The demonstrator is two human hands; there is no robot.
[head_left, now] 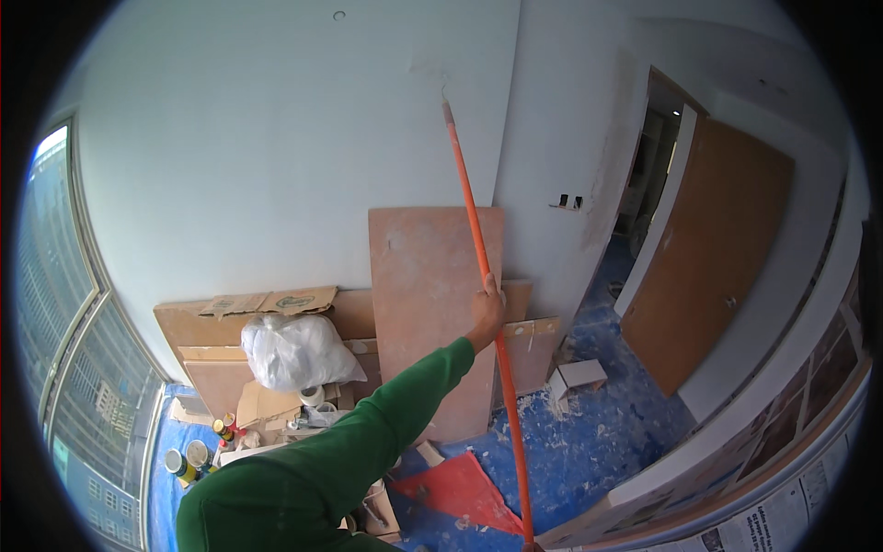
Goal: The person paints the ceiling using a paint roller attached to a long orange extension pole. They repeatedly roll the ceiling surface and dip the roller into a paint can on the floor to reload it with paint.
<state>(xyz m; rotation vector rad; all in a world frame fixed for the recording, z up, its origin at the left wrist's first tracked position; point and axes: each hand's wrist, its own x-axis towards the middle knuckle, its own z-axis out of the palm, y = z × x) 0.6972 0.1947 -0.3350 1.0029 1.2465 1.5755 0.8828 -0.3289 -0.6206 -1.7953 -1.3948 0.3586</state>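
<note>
A long orange extension pole (471, 213) leans up across the view toward the pale wall (276, 120). At its upper end a thin bent wire frame, like that of a paint roller, reaches the wall; the roller itself is hard to make out against the pale surface. My left hand (487, 308), at the end of a green sleeve, is wrapped round the pole at about its middle. Of my right hand (532, 547) only a sliver shows at the lower edge, closed at the pole's lower end.
Boards (432, 313) lean on the wall, with a white plastic bag (299, 354) beside them. Paint cans (181, 465) stand near the window (110, 396). Blue sheeting (607, 432) covers the floor, with a red sheet (460, 492) on it. A brown door (713, 248) stands ajar.
</note>
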